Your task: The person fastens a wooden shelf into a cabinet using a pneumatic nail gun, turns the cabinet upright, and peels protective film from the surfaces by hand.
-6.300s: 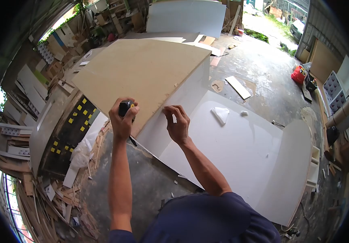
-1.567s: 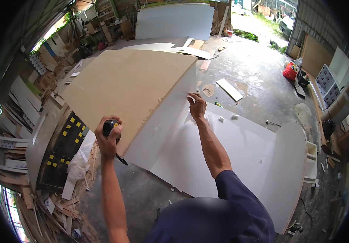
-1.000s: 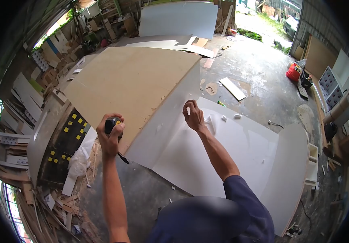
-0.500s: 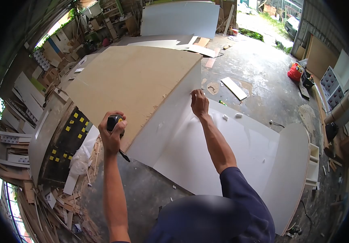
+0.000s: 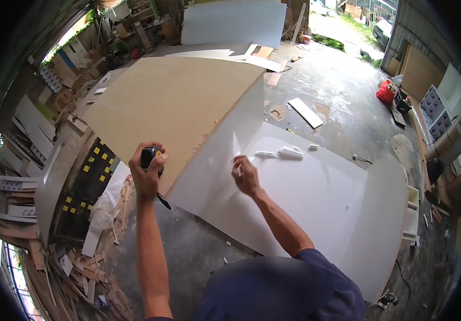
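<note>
My left hand [image 5: 143, 179] is wrapped round a black tape measure [image 5: 149, 155] with a yellow spot, held over the near edge of a tan board [image 5: 182, 101]. A dark strap dangles below that hand. My right hand [image 5: 247, 174] is closed with the fingertips pinched together, close to the white upright face [image 5: 214, 155] under the tan board's edge. What the pinch holds, if anything, I cannot make out. Several small white pieces [image 5: 290, 153] lie just beyond it on a white panel [image 5: 305, 198].
A curved white end panel [image 5: 383, 230] rises at the right. Wood offcuts [image 5: 88, 273] are piled at the lower left, near a clear plastic bag [image 5: 103, 211]. On the concrete floor lie a white strip [image 5: 306, 112] and a cable [image 5: 362, 159]. A red bag [image 5: 385, 92] stands farther back.
My right hand has moved down and to the left along the white upright face, nearer to me. More white pieces show now. My left hand stays put with the tape measure.
</note>
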